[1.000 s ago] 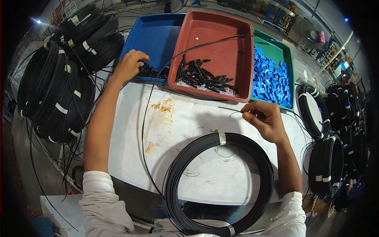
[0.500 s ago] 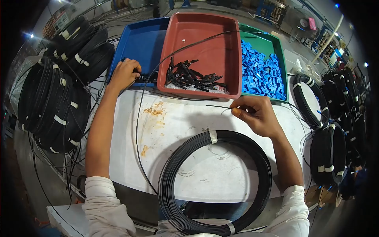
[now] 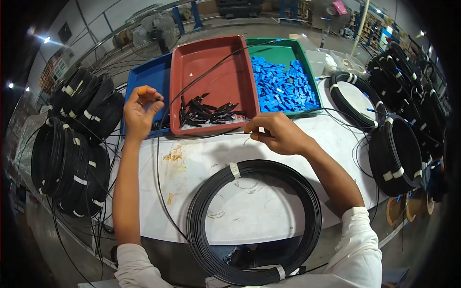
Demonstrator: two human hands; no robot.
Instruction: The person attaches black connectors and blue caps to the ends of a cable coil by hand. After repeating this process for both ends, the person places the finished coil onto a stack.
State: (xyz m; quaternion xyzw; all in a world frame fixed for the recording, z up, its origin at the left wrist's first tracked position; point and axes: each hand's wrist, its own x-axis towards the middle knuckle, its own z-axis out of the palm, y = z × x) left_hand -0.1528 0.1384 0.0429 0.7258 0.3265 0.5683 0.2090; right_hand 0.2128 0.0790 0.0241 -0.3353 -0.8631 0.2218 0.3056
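My left hand (image 3: 140, 114) is raised at the front of the blue tray (image 3: 150, 76), thumb and fingers drawn together in a pinch. Something small and dark seems to sit at the fingertips, too small to name. My right hand (image 3: 281, 133) is closed on the end of a thin black cable (image 3: 234, 133), whose tip sticks out to the left. Below the hands lies a coil of black cable (image 3: 314, 206), bound with white tape and overhanging the table's near edge. A loose cable from it arcs up across the red tray (image 3: 211, 57).
Black slender pieces (image 3: 204, 113) lie in the red tray. The green tray (image 3: 309, 72) holds many blue connector parts (image 3: 283, 86). Taped cable coils stand at left (image 3: 67, 163) and right (image 3: 396, 156) of the white table (image 3: 163, 192). A fan (image 3: 154, 33) stands behind.
My left hand has lifted out of the blue tray with its fingertips pinched. My right hand stays closed on the cable end. The camera view has shifted, so the trays appear lower and further left.
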